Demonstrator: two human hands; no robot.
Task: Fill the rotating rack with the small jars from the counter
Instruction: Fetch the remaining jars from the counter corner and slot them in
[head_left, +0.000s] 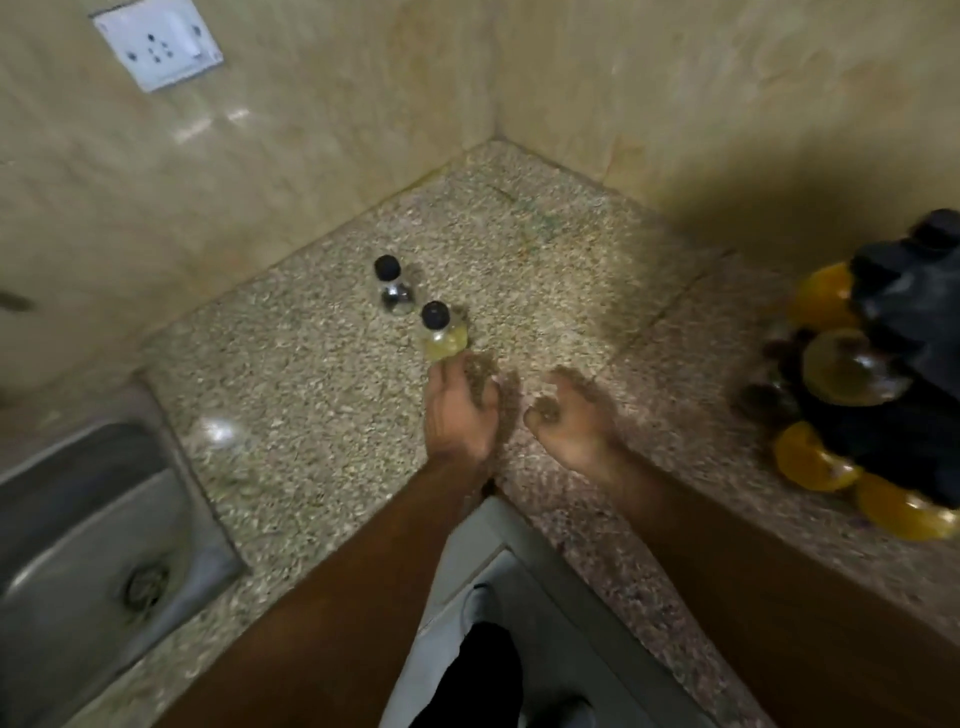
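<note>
- In the corner of the speckled counter (311, 389), two small jars stand upright with black lids: the yellow jar (441, 332) is nearer, the dark jar (395, 291) just behind it.
- The left hand (460, 410) reaches with straight, released fingers to the yellow jar's base, probably because this one is nearest.
- The right hand (571, 415) is blurred; I cannot tell if it is clenched or released.
- The rotating rack (904, 322), at the right edge, carries yellow jars.
- No label or writing is readable.
</note>
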